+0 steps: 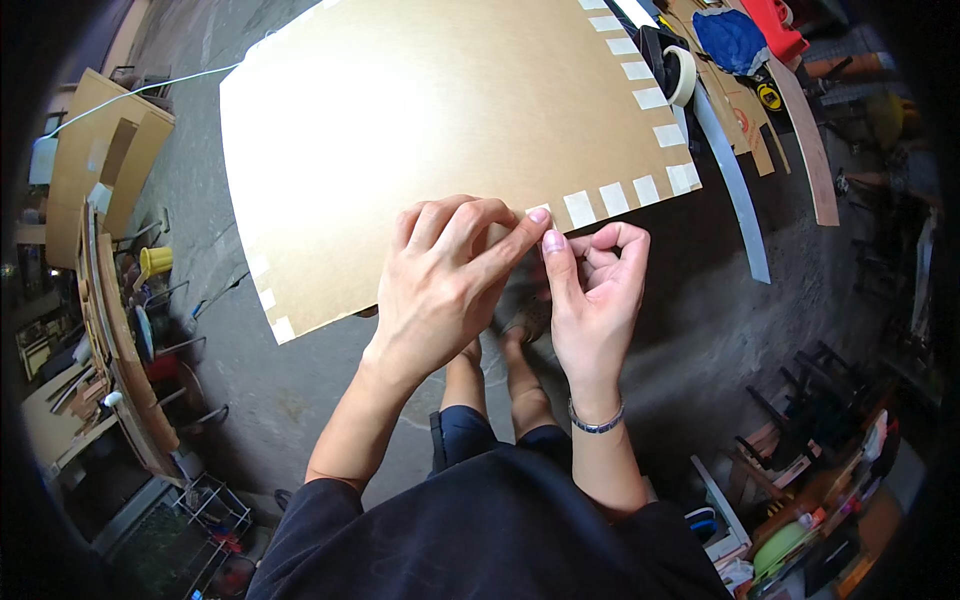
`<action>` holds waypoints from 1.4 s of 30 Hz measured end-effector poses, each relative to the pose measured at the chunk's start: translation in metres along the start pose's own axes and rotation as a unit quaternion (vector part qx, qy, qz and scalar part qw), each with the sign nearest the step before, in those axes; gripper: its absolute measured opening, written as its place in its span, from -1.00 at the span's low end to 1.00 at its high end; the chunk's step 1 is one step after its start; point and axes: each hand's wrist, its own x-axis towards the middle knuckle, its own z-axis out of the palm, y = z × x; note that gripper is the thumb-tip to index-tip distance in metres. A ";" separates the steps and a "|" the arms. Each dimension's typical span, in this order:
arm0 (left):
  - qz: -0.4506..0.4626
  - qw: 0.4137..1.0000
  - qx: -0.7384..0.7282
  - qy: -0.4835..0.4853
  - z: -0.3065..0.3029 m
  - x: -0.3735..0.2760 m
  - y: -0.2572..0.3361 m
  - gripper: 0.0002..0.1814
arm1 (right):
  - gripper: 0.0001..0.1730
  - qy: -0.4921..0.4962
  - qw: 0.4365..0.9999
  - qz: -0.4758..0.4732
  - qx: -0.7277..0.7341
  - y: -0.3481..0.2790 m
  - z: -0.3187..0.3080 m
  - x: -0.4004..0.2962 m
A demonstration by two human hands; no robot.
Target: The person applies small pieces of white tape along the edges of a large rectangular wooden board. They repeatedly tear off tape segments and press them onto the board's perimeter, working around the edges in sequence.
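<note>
A large brown cardboard sheet [480,142] lies before me, its front and right edges lined with short pieces of pale tape [579,209]. My left hand [446,274] rests over the front edge, fingers bent above the sheet and thumb pressing a piece of tape [537,208] at that edge. Close beside that thumb, my right hand [600,281] has its thumb at the tape's lower end, just off the edge. Its other fingers curl inward, and the index fingertip is hidden behind the thumb. Glare whitens the sheet's left half.
A roll of masking tape [682,76] sits on a black holder past the sheet's right edge. Farther right are a long pale strip [731,176], a tape measure [769,96] and a blue bundle [729,41]. A white cord [142,89] runs left; a yellow container [155,260] stands there.
</note>
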 end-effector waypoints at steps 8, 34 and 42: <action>-0.018 0.998 0.053 0.001 0.004 0.004 0.006 -0.45 | -0.53 -0.092 0.991 0.080 -0.058 0.000 -0.009 -0.001; 0.010 0.999 0.016 -0.042 0.006 0.008 -0.004 -0.52 | -0.45 -0.102 0.981 0.164 0.013 0.046 -0.017 -0.003; 0.036 0.998 -0.045 0.014 0.007 0.022 0.003 -0.82 | -0.39 0.090 0.827 0.191 0.522 0.227 0.025 -0.010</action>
